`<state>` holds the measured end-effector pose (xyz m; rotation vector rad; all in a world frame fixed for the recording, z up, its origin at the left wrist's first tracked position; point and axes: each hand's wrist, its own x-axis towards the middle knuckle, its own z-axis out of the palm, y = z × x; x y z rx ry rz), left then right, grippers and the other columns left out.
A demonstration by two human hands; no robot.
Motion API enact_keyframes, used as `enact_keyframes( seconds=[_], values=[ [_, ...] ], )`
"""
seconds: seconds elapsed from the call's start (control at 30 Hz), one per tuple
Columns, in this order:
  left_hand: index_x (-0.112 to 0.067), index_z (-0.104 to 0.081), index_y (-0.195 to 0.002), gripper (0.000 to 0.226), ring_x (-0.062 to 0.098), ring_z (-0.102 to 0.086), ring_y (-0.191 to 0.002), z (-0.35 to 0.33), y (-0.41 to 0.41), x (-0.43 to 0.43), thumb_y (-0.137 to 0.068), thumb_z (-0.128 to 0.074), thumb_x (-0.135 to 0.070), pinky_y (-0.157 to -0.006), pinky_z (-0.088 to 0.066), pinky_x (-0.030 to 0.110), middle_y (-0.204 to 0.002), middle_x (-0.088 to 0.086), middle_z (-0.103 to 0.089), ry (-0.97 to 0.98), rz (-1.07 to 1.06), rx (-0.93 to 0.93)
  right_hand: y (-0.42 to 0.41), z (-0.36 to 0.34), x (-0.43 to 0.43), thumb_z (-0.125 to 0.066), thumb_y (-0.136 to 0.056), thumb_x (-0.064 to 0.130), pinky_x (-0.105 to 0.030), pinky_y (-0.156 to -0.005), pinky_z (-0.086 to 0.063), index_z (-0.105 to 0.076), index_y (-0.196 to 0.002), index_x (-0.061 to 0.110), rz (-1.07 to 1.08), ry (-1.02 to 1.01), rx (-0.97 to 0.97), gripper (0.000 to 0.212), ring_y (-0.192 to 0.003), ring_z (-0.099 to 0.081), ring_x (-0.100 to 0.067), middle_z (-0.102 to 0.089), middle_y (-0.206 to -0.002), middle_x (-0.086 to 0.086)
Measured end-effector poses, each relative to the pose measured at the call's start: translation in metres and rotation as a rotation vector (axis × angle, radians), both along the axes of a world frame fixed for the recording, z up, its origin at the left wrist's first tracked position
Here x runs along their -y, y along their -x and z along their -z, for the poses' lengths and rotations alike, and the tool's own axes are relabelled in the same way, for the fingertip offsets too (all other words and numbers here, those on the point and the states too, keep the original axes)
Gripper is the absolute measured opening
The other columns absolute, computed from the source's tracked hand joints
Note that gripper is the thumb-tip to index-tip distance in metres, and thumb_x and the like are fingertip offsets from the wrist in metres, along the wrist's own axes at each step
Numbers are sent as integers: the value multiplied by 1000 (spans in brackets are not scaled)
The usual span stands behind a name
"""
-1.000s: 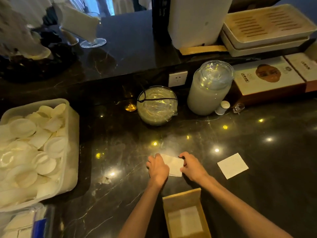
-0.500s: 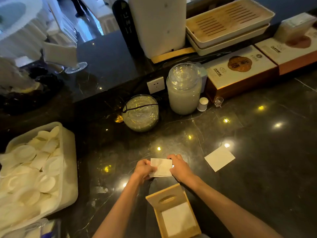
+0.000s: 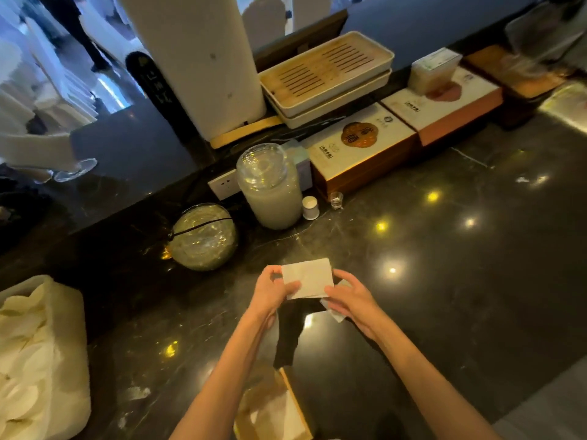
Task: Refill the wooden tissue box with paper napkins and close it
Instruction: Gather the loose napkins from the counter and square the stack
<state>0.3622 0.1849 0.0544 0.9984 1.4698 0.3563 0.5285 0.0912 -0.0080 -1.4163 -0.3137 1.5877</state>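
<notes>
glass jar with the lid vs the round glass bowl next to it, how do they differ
The glass jar stands tall and upright, topped by a clear domed lid; the round glass bowl is low and squat, with a dark cord stretched across its top. The jar looks milky white through its wall; the bowl looks pale greenish and crinkly. Both are clear glass and sit on the dark counter.

Two bare forearms, apparently sleeveless, ringless hands (image 3: 317,296)
</notes>
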Motion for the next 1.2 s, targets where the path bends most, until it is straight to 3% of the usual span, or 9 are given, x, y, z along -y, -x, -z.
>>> enact_keyframes(
  seconds=[0.23,0.33,0.43,0.53,0.7,0.87,0.97,1.1,1.2],
  values=[
    [-3,-57,-115,31,22,-62,-94,59,-70,39,-87,-69,-6,-63,-48,26,-112,13,-66,10,-88,-278,-48,22,-4,-67,-84,11,-37,-82,-54,-55,-128,14,-162,135,668,46,-89,-67,-21,-70,-89,2],
    [-2,-61,-117,27,26,-61,-104,71,-83,56,-94,-60,-16,-81,-51,35,-122,14,-64,-47,-1,-449,-42,28,2,-58,-86,8,-32,-76,-51,-62,-112,14,-232,157,890,27,-91,-64,-21,-70,-103,-5],
    [-4,-53,-126,33,31,-44,-127,74,-96,71,-96,-59,-15,-104,-41,37,-135,16,-46,-85,61,-520,-35,39,9,-57,-91,9,-31,-89,-48,-62,-112,15,-280,161,1059,23,-109,-54,-22,-57,-120,-5],
    [-9,-49,-124,35,31,-45,-123,75,-101,77,-91,-62,-7,-100,-44,36,-132,15,-41,-74,-6,-449,-38,38,12,-59,-88,9,-31,-85,-51,-62,-102,18,-220,197,971,18,-103,-56,-21,-58,-117,-5],
    [-15,-54,-96,31,23,-60,-91,91,-92,82,-82,-66,10,-57,-49,22,-116,17,-59,10,-217,-196,-61,31,18,-58,-78,2,-35,-78,-54,-57,-89,20,-152,269,659,21,-91,-63,-22,-68,-99,-5],
    [-13,-59,-83,33,27,-59,-86,87,-78,101,-78,-59,19,-56,-46,28,-97,19,-63,89,-250,11,-64,20,53,-61,-79,-6,-18,-58,-45,-56,-103,11,-212,267,516,29,-77,-56,-12,-61,-93,-6],
    [-13,-59,-90,30,19,-57,-82,75,-62,125,-79,-58,15,-59,-49,23,-92,12,-61,-13,-185,61,-56,18,82,-66,-77,-10,-17,-67,-52,-50,-117,12,-186,192,480,48,-95,-61,-17,-63,-111,-10],
    [-21,-64,-100,28,16,-61,-92,70,-37,161,-86,-62,4,-78,-58,26,-100,4,-63,-217,25,80,-41,14,116,-70,-78,1,-27,-81,-53,-57,-114,19,-271,105,686,43,-101,-63,-20,-66,-107,-4],
    [-21,-64,-104,28,5,-55,-91,74,-23,186,-89,-60,2,-76,-49,7,-103,-3,-56,-296,115,25,-28,9,143,-70,-80,4,-19,-76,-52,-65,-111,14,-275,38,789,33,-95,-66,-16,-70,-102,-2]
  ],
)
